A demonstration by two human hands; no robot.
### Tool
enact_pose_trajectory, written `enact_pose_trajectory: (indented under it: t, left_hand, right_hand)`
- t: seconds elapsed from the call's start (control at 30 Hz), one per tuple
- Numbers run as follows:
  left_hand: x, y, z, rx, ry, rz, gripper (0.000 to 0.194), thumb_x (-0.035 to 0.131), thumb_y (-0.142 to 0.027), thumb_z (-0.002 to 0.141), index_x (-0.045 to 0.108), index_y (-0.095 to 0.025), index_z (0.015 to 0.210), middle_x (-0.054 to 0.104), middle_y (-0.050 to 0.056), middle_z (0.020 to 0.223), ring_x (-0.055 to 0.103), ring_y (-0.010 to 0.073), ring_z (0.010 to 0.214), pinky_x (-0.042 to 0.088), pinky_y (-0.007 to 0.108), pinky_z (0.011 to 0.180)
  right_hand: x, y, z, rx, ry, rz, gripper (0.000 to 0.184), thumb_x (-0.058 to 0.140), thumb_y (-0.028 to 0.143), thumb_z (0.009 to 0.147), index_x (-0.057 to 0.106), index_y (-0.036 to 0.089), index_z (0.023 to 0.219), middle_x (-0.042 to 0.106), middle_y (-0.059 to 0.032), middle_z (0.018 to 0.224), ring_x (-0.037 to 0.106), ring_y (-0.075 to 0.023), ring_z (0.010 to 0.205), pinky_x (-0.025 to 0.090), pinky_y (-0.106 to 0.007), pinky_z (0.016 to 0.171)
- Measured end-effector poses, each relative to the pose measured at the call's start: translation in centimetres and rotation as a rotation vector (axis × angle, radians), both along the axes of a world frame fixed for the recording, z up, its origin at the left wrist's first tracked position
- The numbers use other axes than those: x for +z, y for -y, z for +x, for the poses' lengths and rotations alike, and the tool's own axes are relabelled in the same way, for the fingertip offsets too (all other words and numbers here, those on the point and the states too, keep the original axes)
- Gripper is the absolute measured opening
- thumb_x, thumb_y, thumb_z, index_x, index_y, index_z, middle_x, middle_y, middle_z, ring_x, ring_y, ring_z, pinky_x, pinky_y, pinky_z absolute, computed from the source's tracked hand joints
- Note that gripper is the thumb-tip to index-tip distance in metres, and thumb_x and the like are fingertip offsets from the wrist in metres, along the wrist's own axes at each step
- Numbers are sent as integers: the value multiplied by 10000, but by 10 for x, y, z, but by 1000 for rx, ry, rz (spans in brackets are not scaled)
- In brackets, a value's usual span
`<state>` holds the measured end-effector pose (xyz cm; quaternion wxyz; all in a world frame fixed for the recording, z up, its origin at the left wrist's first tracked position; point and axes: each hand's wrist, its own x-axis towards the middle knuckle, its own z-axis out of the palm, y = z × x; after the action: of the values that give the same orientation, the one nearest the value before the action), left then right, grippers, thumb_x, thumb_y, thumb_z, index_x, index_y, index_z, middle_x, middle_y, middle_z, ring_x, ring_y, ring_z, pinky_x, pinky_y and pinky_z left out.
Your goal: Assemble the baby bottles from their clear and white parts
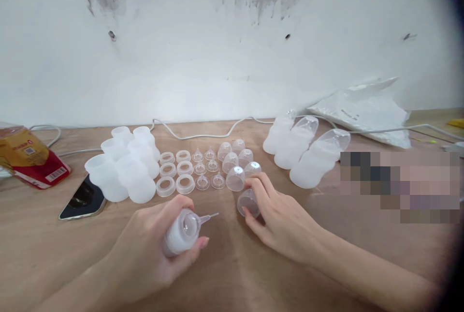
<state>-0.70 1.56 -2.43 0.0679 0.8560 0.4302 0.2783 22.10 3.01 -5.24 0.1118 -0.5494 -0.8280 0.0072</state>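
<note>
My left hand [163, 244] is wrapped round a baby bottle [177, 239], tilted so its ring and teat [197, 222] point right. The teat ends in a long thin tip. My right hand [275, 210] has its thumb and fingers on a clear dome cap [248, 202] at the near end of the caps. Several more dome caps [235, 179] stand in two columns behind it. Left of them lie clear teats [202, 182] and screw rings [185, 184], in two columns each. White open bottles [136, 184] stand grouped farther left.
Three capped bottles [308, 164] stand at the back right, before a plastic bag [366, 111]. A phone [83, 200] and a red and yellow packet [32, 157] lie at the left. A white cable [203, 136] runs along the wall. A blurred patch covers the right side.
</note>
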Motion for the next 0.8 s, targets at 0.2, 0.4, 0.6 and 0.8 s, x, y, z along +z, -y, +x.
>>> enact_pose_trajectory:
  t: [0.2,0.4,0.6,0.8]
  left_hand:
    - [-1,-2,-2,49,13,-1,171,539,-324,733,440,-213,818,474,-74,514,435,91,410,331,194,427]
    - [-3,-2,-2,-63,-62,-17,239,555,-317,740,405,-220,898,531,-61,597,456,95,441,351,198,438]
    - [-10,1,-1,-159,-95,-56,219,548,-237,718,404,-211,880,542,-47,646,502,116,513,356,221,456]
    - [-19,3,5,-175,-82,-104,128,468,-231,742,454,-187,861,590,26,766,560,182,671,442,296,579]
  right_hand:
    - [-8,0,-1,-4,-48,90,278,385,247,815,352,143,1071,410,-117,1102,480,-87,494,447,-288,484]
    - [-11,-2,-1,-24,-44,144,380,444,277,801,354,135,1142,394,-143,1109,511,-100,524,460,-276,440]
    - [9,15,-14,195,-298,388,445,442,292,822,319,136,1220,396,-172,1106,516,-237,922,508,-352,643]
    - [14,28,-64,293,-791,-655,651,603,373,719,282,180,1250,529,-94,1073,567,-174,890,512,-274,686]
